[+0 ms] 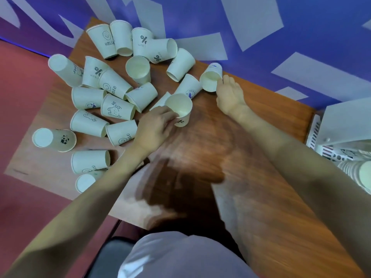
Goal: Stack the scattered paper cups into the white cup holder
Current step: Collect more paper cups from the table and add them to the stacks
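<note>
A single head-worn wide-angle camera looks steeply down and forward from close above the wooden surface, its edges curving.

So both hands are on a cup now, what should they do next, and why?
Probably drop one cup into the other. The left hand grips an upright cup with its mouth open, and the right hand touches a tipped cup near the table's far edge. Nested, both could travel together to the stacked cups at the right, where the holder seems to be.

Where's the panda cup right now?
Head view: the panda cup lies on its side at the table's left edge, apart from the pile, far left of the left hand.
</note>
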Motion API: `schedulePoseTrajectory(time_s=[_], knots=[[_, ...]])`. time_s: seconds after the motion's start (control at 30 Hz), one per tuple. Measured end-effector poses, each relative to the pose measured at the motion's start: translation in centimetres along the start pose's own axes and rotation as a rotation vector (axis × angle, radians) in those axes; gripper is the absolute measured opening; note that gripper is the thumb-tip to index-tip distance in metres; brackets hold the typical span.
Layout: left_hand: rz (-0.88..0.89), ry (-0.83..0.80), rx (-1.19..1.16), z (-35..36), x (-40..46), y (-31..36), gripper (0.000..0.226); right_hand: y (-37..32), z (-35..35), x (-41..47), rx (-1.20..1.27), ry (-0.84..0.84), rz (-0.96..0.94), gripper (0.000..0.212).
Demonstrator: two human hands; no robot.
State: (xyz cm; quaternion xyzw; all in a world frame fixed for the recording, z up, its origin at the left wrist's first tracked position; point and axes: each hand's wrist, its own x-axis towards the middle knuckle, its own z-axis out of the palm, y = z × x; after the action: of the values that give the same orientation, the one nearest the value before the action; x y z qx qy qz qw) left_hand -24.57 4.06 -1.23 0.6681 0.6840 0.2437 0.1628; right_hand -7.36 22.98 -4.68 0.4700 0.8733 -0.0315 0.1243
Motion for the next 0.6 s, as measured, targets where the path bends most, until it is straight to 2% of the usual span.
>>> schedulePoseTrajectory(time_s=[0.1, 0.3, 0.6], knots=[[-0.008, 0.023, -0.009, 0.4, 0.1, 1.1, 0.014, 1.5, -0.5, -2.1, 0.040, 0.049, 0.035, 0.037], [0.053, 0.020, -0.011, 1.0, -0.4, 5.6, 0.011, 5.7, -1.6, -9.9, 0.347, 0.126, 0.044, 0.019], [0.193, -0.021, -0.088, 3.7, -2.3, 13.7, 0.011, 11.1, -0.7, -24.1, 0.613, 0.391, 0.207, 0.013]])
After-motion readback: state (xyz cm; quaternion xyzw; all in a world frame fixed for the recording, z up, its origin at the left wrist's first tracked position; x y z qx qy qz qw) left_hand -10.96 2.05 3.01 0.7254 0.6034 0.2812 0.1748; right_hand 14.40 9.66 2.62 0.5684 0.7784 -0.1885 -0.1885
